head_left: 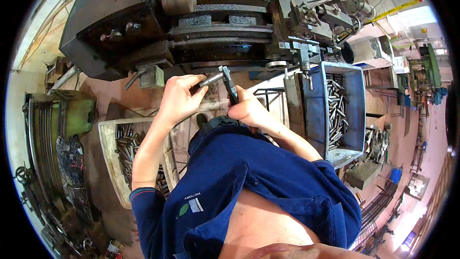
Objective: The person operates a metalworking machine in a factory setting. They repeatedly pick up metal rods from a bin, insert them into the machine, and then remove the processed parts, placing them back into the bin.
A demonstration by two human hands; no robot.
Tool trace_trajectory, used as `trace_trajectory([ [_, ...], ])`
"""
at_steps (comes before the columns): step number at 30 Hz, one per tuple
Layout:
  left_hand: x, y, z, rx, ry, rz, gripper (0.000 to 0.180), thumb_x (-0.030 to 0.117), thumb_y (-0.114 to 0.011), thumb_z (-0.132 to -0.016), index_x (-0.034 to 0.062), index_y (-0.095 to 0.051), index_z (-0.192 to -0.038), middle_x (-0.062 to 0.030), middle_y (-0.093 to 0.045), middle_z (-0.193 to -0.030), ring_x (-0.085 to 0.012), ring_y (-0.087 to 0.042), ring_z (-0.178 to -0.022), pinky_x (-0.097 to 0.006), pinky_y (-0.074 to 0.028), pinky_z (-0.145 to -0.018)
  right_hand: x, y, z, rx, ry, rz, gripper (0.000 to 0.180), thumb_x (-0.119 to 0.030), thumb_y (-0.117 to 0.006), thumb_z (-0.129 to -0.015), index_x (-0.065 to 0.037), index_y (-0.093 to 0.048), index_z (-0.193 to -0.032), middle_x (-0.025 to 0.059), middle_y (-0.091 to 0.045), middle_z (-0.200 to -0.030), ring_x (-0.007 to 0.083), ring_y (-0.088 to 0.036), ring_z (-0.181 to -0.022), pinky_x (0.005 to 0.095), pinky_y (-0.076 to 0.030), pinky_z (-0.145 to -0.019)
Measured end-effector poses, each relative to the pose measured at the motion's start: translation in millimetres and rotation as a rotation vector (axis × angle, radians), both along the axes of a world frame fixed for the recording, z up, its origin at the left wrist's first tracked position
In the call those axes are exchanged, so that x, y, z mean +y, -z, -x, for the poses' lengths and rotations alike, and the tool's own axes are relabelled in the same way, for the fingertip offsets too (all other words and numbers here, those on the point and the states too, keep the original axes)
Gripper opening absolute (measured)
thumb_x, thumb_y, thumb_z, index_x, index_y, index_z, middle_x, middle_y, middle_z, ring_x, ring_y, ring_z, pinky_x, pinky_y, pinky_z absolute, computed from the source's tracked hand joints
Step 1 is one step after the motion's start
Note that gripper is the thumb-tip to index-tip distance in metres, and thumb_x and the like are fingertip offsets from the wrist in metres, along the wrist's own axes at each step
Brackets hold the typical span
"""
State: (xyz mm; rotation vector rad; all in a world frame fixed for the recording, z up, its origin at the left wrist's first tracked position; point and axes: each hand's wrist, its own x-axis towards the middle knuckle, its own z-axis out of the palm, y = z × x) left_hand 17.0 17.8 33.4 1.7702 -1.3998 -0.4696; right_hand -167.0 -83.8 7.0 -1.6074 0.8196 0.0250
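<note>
My left hand (179, 98) is closed on a short, shiny metal pin (211, 79), held between thumb and fingers and pointing up to the right. In my right hand (248, 109) is a narrow dark hand tool with a bright metal tip (228, 85); its exact kind cannot be made out. The pin's far end lies right by the tool's head; whether they touch is unclear. Both hands are in front of my body, just short of the lathe (220, 43).
At right, a blue crate (316, 110) holds many metal pins. A pale crate (109, 146) of similar pins stands low at left, beside my left forearm. The lathe's handwheel (276, 64) juts out beyond my right hand. Greenish machinery (72, 115) stands far left.
</note>
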Motion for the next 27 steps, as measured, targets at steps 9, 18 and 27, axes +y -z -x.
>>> trace_trajectory([
  [9, -2, 18, -29, 0.219, 0.088, -0.140, 0.030, 0.015, -0.069, -0.071, -0.0021, -0.065, -0.095, -0.0173, -0.066, -0.078, -0.0201, -0.063, -0.061, -0.030, -0.048, -0.057, 11, -8, -20, 0.064, 0.075, -0.042, 0.029, -0.016, -0.058, -0.060, 0.001, -0.052, -0.083, 0.0073, -0.054, -0.072, 0.0172, -0.051, -0.069, 0.0289, -0.039, -0.061],
  [18, 0, 64, -45, 0.480, 0.007, -0.117, 0.030, 0.016, -0.070, -0.076, -0.0020, -0.063, -0.100, -0.0085, -0.066, -0.073, -0.0094, -0.060, -0.067, -0.027, -0.049, -0.062, 10, 26, -26, -0.130, 0.381, -0.275, 0.018, -0.006, -0.053, -0.063, -0.003, -0.051, -0.081, 0.0013, -0.051, -0.069, 0.0124, -0.048, -0.063, 0.0258, -0.037, -0.056],
  [27, -53, 93, 34, 0.797, 0.348, -0.075, 0.057, 0.029, -0.073, -0.075, -0.0012, -0.049, -0.117, -0.0121, -0.057, -0.111, -0.0199, -0.054, -0.102, -0.033, -0.040, -0.092, -83, 52, -61, -0.513, 0.734, -0.206, 0.012, -0.001, -0.053, -0.066, -0.006, -0.049, -0.075, -0.0014, -0.045, -0.060, 0.0091, -0.040, -0.052, 0.0246, -0.031, -0.047],
])
